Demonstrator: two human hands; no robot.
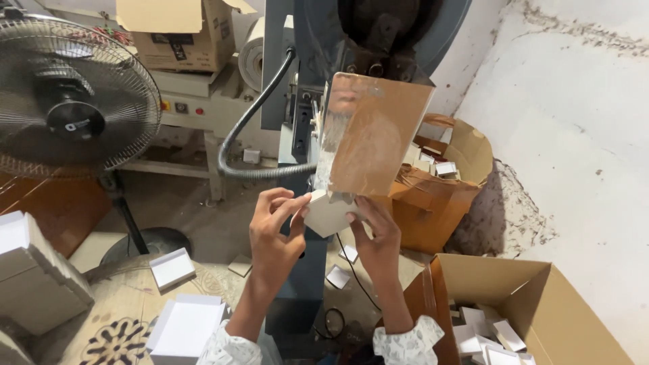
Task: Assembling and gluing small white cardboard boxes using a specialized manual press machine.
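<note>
Hands: both bare hands are raised in front of a machine, left hand and right hand each pinching one side of a small white box, fingers curled around its edges, so neither hand is free.
Machine: tall blue-grey press stands directly behind the hands, with a clear plastic guard hanging over its working point and a ribbed grey hose looping off its left side.
Fan: large black pedestal fan stands at far left, well apart from the work.
Cardboard carton, lower right: open brown carton beside the right forearm holds a loose heap of white pieces, by the look of it boxes already handled.
Cardboard carton, behind: second brown carton past the guard also holds white pieces.
Stock at left: stacks of white boxes at the left edge and two open white trays on the patterned surface near the left elbow look to be waiting their turn.
White box: held just under the lower edge of the guard, touching or nearly touching the machine; the exact contact is hidden.
Progress: judged from the piles, work is well under way, one box at the machine, some done, many left.
</note>
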